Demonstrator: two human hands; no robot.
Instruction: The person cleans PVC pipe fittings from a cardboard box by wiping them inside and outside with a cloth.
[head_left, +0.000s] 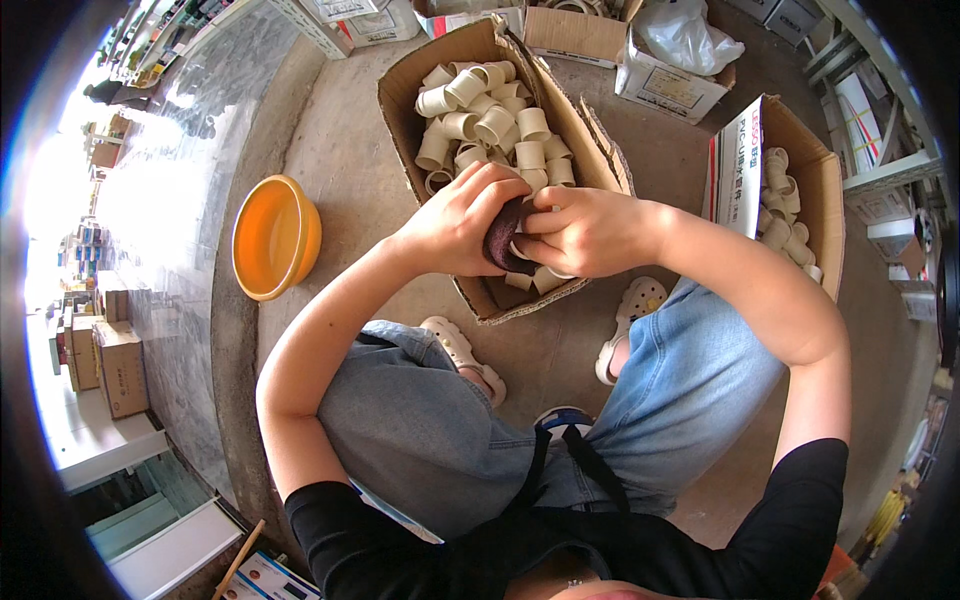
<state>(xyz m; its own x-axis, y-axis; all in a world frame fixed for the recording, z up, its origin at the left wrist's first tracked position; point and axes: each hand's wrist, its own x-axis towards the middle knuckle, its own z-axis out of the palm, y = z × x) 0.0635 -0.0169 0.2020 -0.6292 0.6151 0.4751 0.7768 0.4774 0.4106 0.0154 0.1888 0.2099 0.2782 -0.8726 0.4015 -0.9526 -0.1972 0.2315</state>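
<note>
My left hand (466, 221) is wrapped around a dark maroon cloth (501, 238), bunched against the fingers of my right hand. My right hand (576, 231) grips a pale plastic pipe fitting (517, 249), of which only bits of the rim show between fingers and cloth. Both hands meet above the near end of an open cardboard box (405, 142). Inside it lies a heap of cream plastic pipe fittings (493, 124), short wide sleeves and some bends. A few more fittings (551, 280) show in the box below my hands.
An orange plastic basin (274, 238) stands on the floor at left, beside a raised concrete edge (234, 337). Another cardboard box (814, 187) at right holds similar fittings. Behind are a white carton (667, 86) with a plastic bag (686, 37) and metal shelving (892, 174).
</note>
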